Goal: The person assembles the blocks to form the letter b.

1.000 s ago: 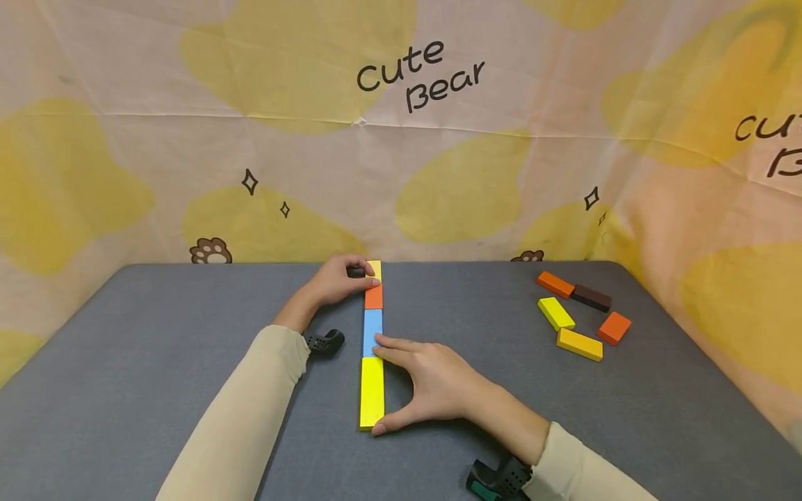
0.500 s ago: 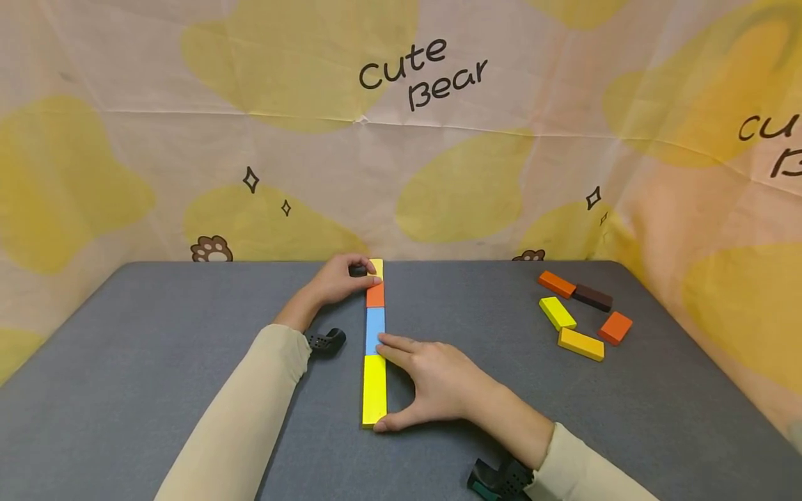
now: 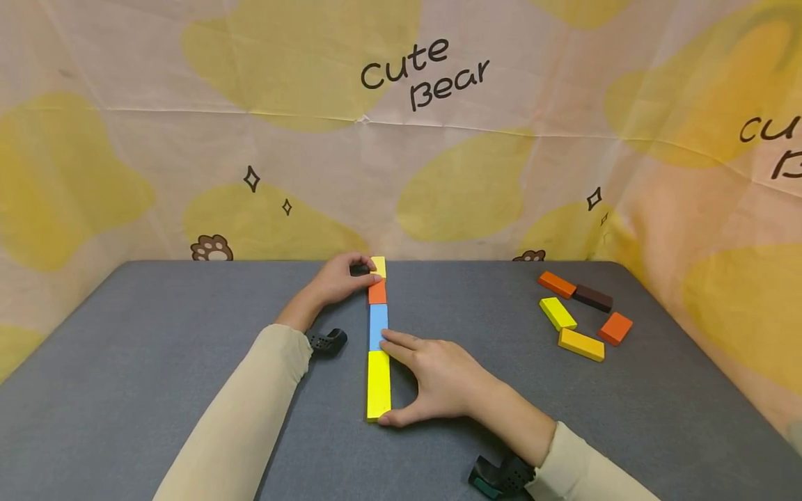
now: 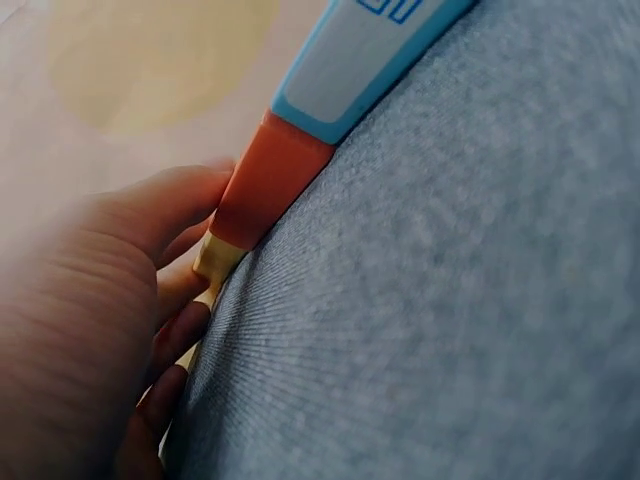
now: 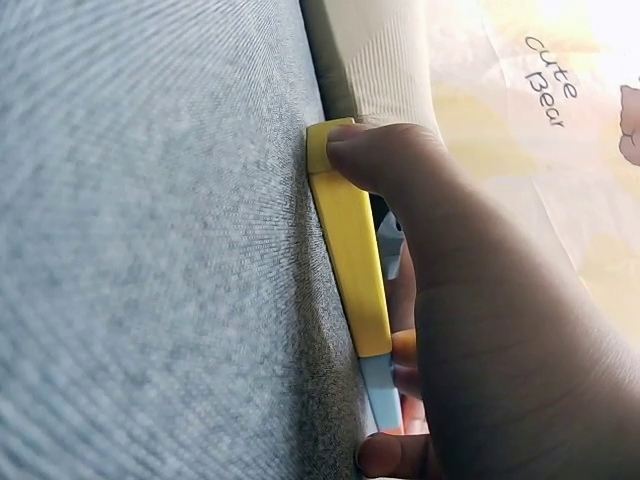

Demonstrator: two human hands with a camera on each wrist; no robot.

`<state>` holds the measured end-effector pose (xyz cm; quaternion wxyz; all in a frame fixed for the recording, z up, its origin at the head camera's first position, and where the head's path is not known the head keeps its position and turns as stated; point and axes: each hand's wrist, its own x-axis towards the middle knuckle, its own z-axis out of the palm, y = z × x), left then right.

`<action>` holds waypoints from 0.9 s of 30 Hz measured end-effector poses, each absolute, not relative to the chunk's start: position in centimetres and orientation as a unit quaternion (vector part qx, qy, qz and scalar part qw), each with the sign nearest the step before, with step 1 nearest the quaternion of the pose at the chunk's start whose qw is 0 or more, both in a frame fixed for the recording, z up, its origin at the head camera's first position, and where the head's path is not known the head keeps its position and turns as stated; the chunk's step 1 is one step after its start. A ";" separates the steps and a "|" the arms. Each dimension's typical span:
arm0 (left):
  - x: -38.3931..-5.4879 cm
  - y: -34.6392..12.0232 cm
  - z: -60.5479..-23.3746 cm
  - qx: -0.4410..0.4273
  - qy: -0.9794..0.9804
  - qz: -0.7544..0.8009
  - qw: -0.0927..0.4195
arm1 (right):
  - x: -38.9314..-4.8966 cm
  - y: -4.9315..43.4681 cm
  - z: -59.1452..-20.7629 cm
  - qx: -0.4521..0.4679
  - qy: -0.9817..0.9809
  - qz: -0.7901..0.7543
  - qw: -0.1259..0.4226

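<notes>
On a grey, fabric-textured table [image 3: 113, 390] against a pink-and-yellow printed cloth [image 3: 351, 160], the left hand [image 3: 338, 280] grips the far, pale-yellow rectangular block [image 3: 380, 265] of a straight row, the spread right hand [image 3: 441, 379] touches its sky-blue [image 3: 378, 323] and bright-yellow rectangular blocks [image 3: 379, 386], and loose blocks [image 3: 580, 344] lie well apart.

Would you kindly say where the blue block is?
In the head view, the blue block lies just left of centre, between an orange block and a bright yellow block, with the right hand at its right edge.
</notes>
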<state>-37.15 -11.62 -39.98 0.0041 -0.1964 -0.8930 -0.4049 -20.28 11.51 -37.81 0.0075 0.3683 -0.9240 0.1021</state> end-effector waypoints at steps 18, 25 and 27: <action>-36.9 -11.6 -39.5 -0.210 -0.915 -0.345 -0.019 | -20.8 12.1 -38.2 0.373 -0.920 0.123 0.001; -36.8 -11.9 -39.5 -0.211 -0.910 -0.355 -0.027 | -21.0 12.2 -38.6 0.377 -0.918 0.122 0.004; -36.9 -11.9 -39.6 -0.207 -0.911 -0.356 -0.029 | -21.1 12.2 -38.8 0.378 -0.918 0.121 0.008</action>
